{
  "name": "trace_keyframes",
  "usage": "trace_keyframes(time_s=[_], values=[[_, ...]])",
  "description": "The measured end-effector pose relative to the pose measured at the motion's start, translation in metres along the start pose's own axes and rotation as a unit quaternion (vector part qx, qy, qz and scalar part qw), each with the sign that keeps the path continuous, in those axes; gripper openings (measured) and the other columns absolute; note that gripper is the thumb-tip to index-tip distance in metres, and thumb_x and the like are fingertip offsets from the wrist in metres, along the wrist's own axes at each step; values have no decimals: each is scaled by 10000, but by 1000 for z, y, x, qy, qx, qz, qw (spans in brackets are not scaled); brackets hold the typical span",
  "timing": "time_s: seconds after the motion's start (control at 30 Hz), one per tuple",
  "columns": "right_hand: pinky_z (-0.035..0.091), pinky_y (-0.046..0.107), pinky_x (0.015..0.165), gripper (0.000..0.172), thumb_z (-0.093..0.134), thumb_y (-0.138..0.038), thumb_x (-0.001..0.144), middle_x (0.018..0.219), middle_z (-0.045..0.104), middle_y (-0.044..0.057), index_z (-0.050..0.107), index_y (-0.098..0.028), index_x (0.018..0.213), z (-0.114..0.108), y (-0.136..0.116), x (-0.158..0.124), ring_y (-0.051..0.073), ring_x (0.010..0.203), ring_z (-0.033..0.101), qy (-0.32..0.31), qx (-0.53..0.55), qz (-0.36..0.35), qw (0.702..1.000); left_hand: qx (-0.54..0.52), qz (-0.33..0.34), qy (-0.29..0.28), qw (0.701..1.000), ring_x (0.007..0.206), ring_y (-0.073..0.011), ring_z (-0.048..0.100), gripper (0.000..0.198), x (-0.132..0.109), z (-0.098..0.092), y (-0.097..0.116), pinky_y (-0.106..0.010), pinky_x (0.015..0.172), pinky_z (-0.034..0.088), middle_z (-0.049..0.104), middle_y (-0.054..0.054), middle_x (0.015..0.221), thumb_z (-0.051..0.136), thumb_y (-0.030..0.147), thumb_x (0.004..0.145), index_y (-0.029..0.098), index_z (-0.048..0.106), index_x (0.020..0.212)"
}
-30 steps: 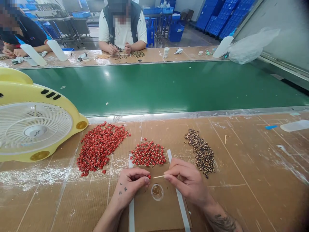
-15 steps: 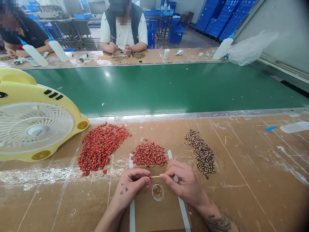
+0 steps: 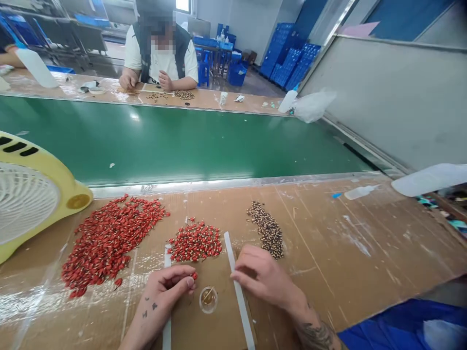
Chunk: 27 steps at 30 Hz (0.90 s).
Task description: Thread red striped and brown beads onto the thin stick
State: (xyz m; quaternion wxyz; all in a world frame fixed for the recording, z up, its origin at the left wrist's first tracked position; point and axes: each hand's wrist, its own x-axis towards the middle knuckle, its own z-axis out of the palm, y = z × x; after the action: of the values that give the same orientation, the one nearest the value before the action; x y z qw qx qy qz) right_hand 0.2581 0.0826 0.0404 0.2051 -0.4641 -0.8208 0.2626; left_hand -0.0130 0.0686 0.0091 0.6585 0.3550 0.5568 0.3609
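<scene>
Head view, two hands (image 3: 164, 291) (image 3: 264, 277), three bead piles (image 3: 109, 245) (image 3: 195, 241) (image 3: 266, 229)

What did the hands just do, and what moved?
The right hand drew back rightward, away from the left hand. The thin wooden stick no longer shows between them and seems to lean in the small glass dish instead. The left hand still pinches the red bead. The whole view swung right. The red pile and dark pile stayed put.
</scene>
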Motion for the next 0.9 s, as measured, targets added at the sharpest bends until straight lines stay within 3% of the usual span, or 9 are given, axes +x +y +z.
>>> trace_keyframes(time_s=[0.1, 0.23, 0.47, 0.7, 0.9], values=[[470, 299, 707, 207, 534, -250, 991, 830, 669, 55, 681, -172, 867, -29, 19, -22, 180, 770, 605, 36, -43, 81, 995, 3, -7, -5, 1000, 610, -181, 684, 298, 1, -1, -2, -253, 600, 543, 763, -43, 686, 846, 394, 657, 159, 805, 835], [515, 314, 728, 178, 534, -171, 959, 877, 684, 66, 703, -184, 905, -50, 36, -45, 198, 812, 636, 14, -110, 118, 987, 0, -4, -10, 1000, 592, -167, 673, 288, 1, 0, 0, -234, 590, 538, 749, -28, 650, 853, 393, 644, 166, 804, 815], [515, 318, 756, 178, 560, -94, 934, 870, 658, 57, 707, -172, 873, -38, 50, -43, 201, 830, 612, -17, -180, 92, 979, 5, 21, -11, 1000, 576, -156, 663, 256, 1, -1, 2, -229, 602, 537, 743, -20, 636, 845, 376, 653, 169, 800, 798], [477, 303, 696, 207, 559, -8, 879, 811, 640, 47, 647, -166, 779, -39, 47, -34, 205, 786, 595, -81, -237, 46, 967, 6, 20, -16, 1000, 568, -149, 655, 247, -1, 1, 2, -222, 585, 525, 737, -16, 639, 847, 361, 652, 168, 799, 798], [474, 300, 727, 220, 502, -17, 876, 848, 636, 46, 652, -170, 927, -37, 32, -34, 195, 793, 595, -34, -149, 62, 986, -6, 18, -15, 1000, 577, -150, 662, 242, 0, 0, 0, -225, 596, 529, 739, -13, 650, 850, 344, 642, 168, 794, 797]])
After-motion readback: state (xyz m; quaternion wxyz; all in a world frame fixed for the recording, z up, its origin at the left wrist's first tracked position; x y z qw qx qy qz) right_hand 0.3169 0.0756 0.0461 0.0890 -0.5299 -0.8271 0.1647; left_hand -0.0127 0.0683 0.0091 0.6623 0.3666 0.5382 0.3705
